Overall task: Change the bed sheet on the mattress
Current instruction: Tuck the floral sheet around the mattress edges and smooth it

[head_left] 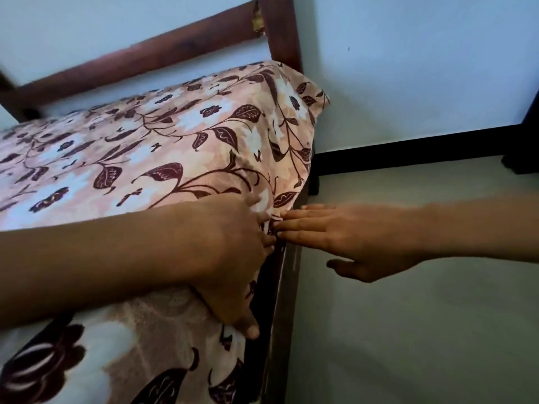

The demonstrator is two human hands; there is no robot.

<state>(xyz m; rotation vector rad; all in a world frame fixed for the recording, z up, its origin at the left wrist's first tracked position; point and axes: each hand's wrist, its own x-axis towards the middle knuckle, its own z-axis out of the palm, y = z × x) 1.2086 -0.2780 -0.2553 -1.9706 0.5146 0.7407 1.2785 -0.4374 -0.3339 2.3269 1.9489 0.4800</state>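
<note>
I'm mid-tuck: left hand (230, 258) spread flat on the sheet (175, 147), right hand (358, 243) with straight fingers (303, 225) poking it in beside the bed frame (287, 287), gripping nothing. Next, I'd push deeper.

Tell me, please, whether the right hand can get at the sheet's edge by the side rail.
Probably yes: the right hand reaches in over bare floor, its straight fingertips touching the floral sheet above the side rail, beside the left hand.

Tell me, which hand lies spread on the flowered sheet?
The left hand, palm pressed on the sheet; the right hand reaches in above the floor, only fingertips meeting it.
</note>
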